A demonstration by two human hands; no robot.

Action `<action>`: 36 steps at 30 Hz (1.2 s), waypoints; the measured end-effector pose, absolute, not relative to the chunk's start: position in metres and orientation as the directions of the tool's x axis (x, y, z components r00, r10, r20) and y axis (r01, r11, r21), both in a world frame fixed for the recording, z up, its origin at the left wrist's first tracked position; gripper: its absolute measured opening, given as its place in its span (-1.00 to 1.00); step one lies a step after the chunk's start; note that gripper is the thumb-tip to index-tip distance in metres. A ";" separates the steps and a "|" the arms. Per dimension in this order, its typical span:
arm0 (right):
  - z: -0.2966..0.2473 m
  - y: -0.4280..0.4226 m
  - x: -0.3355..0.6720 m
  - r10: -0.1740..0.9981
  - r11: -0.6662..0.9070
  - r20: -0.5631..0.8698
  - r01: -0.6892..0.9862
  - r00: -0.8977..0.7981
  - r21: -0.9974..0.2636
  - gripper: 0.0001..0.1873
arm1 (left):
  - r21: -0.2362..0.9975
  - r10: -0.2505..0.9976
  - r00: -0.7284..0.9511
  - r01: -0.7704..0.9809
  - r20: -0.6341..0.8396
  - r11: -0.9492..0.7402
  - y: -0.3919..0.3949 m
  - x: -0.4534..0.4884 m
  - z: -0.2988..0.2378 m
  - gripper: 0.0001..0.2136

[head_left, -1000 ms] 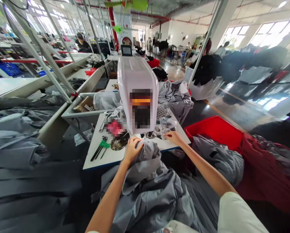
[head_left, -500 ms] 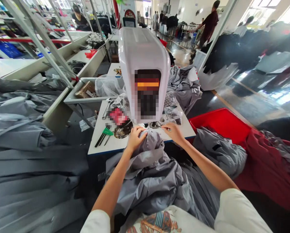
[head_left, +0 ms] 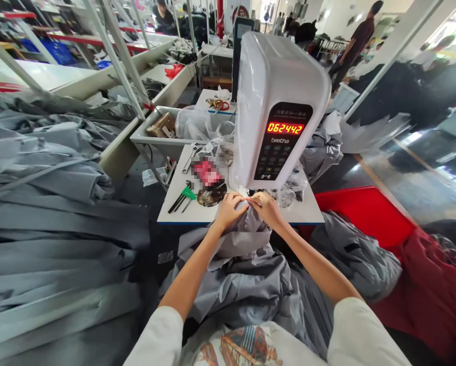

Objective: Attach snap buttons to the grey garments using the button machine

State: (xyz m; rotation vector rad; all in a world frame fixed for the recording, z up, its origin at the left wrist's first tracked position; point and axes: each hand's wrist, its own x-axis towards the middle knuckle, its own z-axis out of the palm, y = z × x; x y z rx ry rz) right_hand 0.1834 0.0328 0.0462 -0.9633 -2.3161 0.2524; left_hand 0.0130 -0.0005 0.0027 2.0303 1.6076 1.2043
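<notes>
Grey garment fabric (head_left: 231, 284) bunching between left hand (head_left: 228, 211) and right hand (head_left: 264, 207), fingers curling tightly on 1 fold just before sewing machine (head_left: 277, 101); hanging cloth weight possibly dragging fold loose.

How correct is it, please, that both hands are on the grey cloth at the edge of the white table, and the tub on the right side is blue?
Not fully: the tub is red, not blue, as the head view shows. The rest stands: the left hand and right hand are on the grey cloth at the edge of the white table.
</notes>
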 end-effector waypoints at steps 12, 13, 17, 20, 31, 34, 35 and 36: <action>0.048 0.017 0.187 0.648 0.759 0.373 0.602 -0.664 -0.248 -0.68 | 0.663 0.891 0.030 0.657 0.454 -0.360 0.001 0.012 -0.002 -0.82; 0.048 0.014 0.188 0.639 0.767 0.363 0.599 -0.678 -0.230 -0.66 | 0.664 0.891 0.029 0.656 0.453 -0.359 0.001 0.013 -0.002 -0.82; 0.048 0.008 0.193 0.668 0.741 0.395 0.614 -0.631 -0.273 -0.65 | 0.668 0.895 0.023 0.657 0.445 -0.349 0.000 0.013 0.000 -0.83; 0.050 0.015 0.189 0.736 0.676 0.459 0.573 -0.498 -0.463 -0.74 | 0.663 0.897 0.035 0.661 0.441 -0.352 -0.001 0.012 0.002 -0.82; 0.035 0.037 0.178 0.854 0.480 0.324 0.372 -0.408 -0.794 -0.63 | 0.655 0.885 0.040 0.658 0.463 -0.372 0.000 0.012 0.000 -0.81; 0.028 0.036 0.179 0.880 0.418 0.282 0.339 -0.383 -0.843 -0.62 | 0.661 0.892 0.035 0.659 0.451 -0.360 0.000 0.012 0.000 -0.82; 0.027 0.035 0.179 0.887 0.398 0.268 0.330 -0.375 -0.856 -0.62 | 0.662 0.894 0.034 0.659 0.448 -0.357 0.000 0.012 0.000 -0.82; 0.027 0.034 0.179 0.891 0.390 0.264 0.325 -0.369 -0.861 -0.63 | 0.663 0.895 0.034 0.659 0.446 -0.355 0.000 0.012 0.000 -0.83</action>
